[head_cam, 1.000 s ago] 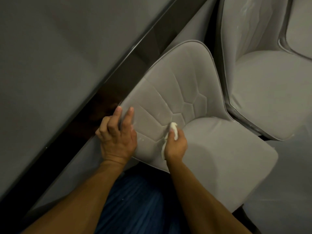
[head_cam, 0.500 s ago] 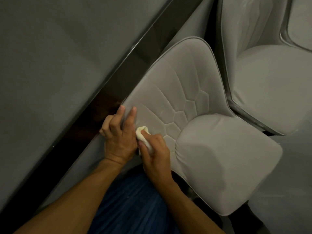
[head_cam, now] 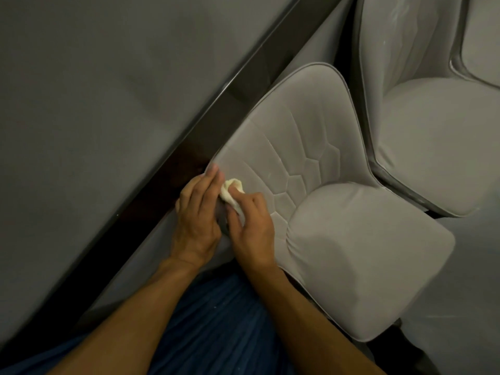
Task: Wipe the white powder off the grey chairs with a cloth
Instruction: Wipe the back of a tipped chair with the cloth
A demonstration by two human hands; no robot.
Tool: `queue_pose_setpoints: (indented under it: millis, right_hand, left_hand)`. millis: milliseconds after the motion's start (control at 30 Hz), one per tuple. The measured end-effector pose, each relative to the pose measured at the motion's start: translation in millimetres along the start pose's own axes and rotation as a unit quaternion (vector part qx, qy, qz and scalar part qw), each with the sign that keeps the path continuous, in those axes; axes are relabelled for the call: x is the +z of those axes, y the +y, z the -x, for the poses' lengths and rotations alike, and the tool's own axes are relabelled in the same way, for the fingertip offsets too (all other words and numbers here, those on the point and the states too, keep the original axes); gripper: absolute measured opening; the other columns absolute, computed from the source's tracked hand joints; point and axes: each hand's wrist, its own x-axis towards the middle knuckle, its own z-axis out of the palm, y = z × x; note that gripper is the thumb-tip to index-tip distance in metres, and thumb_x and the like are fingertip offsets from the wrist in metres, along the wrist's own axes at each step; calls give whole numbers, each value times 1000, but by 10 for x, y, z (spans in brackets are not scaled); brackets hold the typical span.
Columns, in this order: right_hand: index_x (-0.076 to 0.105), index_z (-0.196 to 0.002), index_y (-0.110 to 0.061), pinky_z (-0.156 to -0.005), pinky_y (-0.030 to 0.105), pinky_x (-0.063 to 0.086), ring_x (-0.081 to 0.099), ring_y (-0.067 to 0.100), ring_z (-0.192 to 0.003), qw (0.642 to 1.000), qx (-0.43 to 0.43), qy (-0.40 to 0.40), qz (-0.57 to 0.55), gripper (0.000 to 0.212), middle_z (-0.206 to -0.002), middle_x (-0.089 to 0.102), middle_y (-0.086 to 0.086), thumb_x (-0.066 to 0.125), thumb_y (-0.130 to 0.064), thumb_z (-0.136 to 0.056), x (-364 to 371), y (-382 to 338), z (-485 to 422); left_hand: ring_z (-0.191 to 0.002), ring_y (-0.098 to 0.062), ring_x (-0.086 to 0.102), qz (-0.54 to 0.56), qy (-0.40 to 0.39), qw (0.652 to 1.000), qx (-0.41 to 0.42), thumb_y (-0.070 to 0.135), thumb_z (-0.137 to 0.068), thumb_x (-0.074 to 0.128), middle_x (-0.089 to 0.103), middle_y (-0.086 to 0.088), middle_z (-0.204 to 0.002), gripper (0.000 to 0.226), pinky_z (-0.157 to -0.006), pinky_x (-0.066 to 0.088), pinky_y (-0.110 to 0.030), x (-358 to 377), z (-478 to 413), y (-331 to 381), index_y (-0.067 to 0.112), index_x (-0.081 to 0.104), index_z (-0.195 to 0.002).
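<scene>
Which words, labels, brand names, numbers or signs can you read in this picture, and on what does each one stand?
None: there is no readable text in this view. The quilted grey fabric chair, the second grey chair beside it, the crumpled pale yellow cloth and the large flat grey surface show no print, tag or number.

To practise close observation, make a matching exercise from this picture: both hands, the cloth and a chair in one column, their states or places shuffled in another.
1 left hand
2 right hand
3 cloth
4 far chair

A bunched, pale, pressed on the backrest
B untouched, upper right
C grips the near chair by its backrest edge
D holds the cloth

Pairs: 1-C, 2-D, 3-A, 4-B
</scene>
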Motion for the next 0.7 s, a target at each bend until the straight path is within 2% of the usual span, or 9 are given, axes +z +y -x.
queue_pose_setpoints:
  millis: [67, 167, 233, 333, 400, 467, 533, 600, 700]
  right_hand:
    - [59, -132, -26, -79, 31, 53, 56, 8, -94, 999, 9, -43, 31, 37, -106, 55, -4, 62, -20, -96, -21, 222, 189]
    - [63, -126, -24, -79, 22, 47, 57, 10, -93, 995, 38, -60, 75, 32, -104, 55, -7, 65, -21, -94, -153, 426, 372]
    - [63, -125, -23, -76, 16, 42, 57, 11, -90, 995, 36, -33, 81, 31, -102, 53, -8, 65, -22, -94, -190, 342, 336]
    - [60, -130, -23, -71, 21, 46, 54, 11, -87, 995, -32, -56, 73, 34, -102, 53, -3, 60, -29, -97, -100, 97, 213]
    - [59, -131, -25, -72, 28, 50, 55, 11, -88, 993, -37, -88, 67, 33, -103, 53, -3, 59, -28, -98, -45, 125, 216]
    - [59, -128, -26, -76, 32, 52, 57, 12, -92, 993, 8, -91, 74, 31, -105, 55, -3, 61, -23, -96, -67, 329, 286]
    - [61, -124, -22, -80, 30, 49, 59, 17, -93, 992, 65, -57, 91, 28, -104, 58, -1, 62, -20, -96, -156, 530, 357]
    - [63, -122, -16, -84, 20, 41, 60, 21, -95, 988, 124, 12, 87, 26, -104, 61, 3, 63, -17, -96, -240, 604, 321]
    - [64, -124, -12, -88, 4, 33, 58, 12, -102, 987, 117, 98, 44, 29, -110, 62, 2, 65, -18, -96, -271, 441, 15]
  left_hand:
    - [-136, -30, 38, -3, -8, 1000, 8, 25, -108, 32, 36, -10, -157, 44, -100, 47, -56, -13, 26, -26, 9, 35, -150]
    - [-135, -30, 38, -11, -12, 1000, 10, 6, -96, 41, 33, -8, -159, 55, -99, 47, -57, -26, 26, -45, 10, 35, -151]
    - [-133, -31, 39, -13, -11, 1000, 7, 7, -99, 39, 35, -9, -158, 51, -97, 49, -57, -15, 27, -35, 9, 36, -150]
    - [-131, -33, 42, -14, -7, 1000, 4, 24, -105, 41, 38, -12, -157, 47, -96, 49, -52, 8, 24, -38, 7, 39, -149]
    - [-130, -34, 43, -20, -10, 1000, 3, 21, -101, 46, 39, -13, -157, 50, -96, 49, -51, -7, 29, -23, 6, 40, -148]
    - [-128, -34, 42, -25, -6, 1000, -2, 7, -96, 48, 39, -13, -156, 51, -94, 50, -53, -31, 23, -5, 7, 41, -147]
    - [-127, -34, 42, -39, -5, 999, -11, -2, -93, 48, 39, -14, -157, 53, -93, 50, -55, -44, -4, 53, 9, 43, -145]
    - [-130, -36, 41, -55, -10, 998, -21, 2, -94, 41, 40, -17, -156, 48, -96, 46, -56, -41, 0, 136, 10, 49, -141]
    - [-132, -37, 39, -84, -18, 996, -24, 7, -93, 41, 42, -19, -154, 46, -96, 42, -56, -47, -33, 255, 10, 57, -137]
